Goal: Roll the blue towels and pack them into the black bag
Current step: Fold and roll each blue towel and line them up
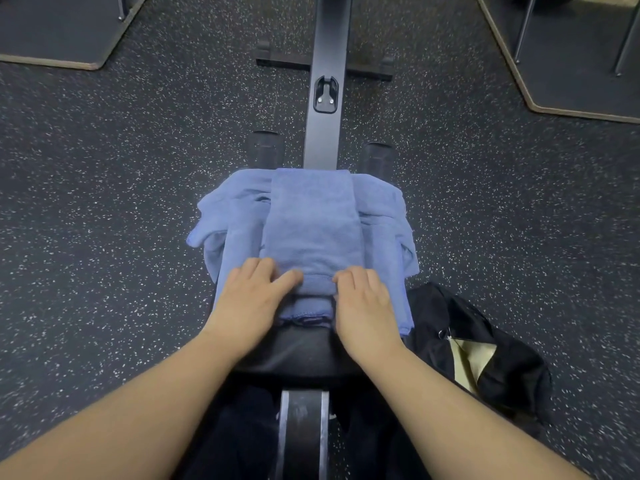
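A long, narrow folded blue towel [311, 220] lies lengthwise on top of a loose heap of other blue towels [228, 220], all on a black padded seat [298, 351]. The near end of the folded towel is turned over into a small roll. My left hand [252, 299] grips the left side of that roll, fingers curled over it. My right hand [363, 303] grips its right side in the same way. The black bag [512, 368] lies open on the floor to the right of the seat, showing a tan lining.
The seat sits on a black rail [325, 98] that runs away from me, with a crossbar foot [284, 60] at the far end. Speckled dark rubber floor [104, 220] surrounds it. Raised platforms [62, 32] stand at the far left and far right.
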Action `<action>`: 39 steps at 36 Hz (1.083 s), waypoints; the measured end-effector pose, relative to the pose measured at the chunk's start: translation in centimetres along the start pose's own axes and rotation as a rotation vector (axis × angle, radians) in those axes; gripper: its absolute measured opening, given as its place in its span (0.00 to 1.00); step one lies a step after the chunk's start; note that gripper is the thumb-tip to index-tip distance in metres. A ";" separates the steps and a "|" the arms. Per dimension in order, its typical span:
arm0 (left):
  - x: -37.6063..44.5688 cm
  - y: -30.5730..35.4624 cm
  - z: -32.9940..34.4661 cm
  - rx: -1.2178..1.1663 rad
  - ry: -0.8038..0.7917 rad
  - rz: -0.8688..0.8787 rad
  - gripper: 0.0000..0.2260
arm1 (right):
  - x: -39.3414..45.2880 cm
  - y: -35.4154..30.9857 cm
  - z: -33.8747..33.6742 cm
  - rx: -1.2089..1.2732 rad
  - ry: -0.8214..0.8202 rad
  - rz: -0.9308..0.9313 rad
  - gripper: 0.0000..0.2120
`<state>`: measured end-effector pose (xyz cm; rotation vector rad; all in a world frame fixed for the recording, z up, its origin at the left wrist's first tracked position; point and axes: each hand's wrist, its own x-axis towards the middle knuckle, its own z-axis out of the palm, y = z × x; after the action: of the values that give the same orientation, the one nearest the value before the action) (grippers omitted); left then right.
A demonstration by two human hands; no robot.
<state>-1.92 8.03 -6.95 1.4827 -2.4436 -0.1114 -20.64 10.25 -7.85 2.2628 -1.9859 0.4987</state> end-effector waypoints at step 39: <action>0.7 -0.1 -0.4 -0.046 0.086 -0.183 0.16 | 2.3 2.0 -3.5 0.205 -0.383 0.004 0.10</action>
<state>-2.01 7.39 -6.50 1.6530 -2.2203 -0.1370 -23.04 8.71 -4.12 2.6491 -2.1958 0.2974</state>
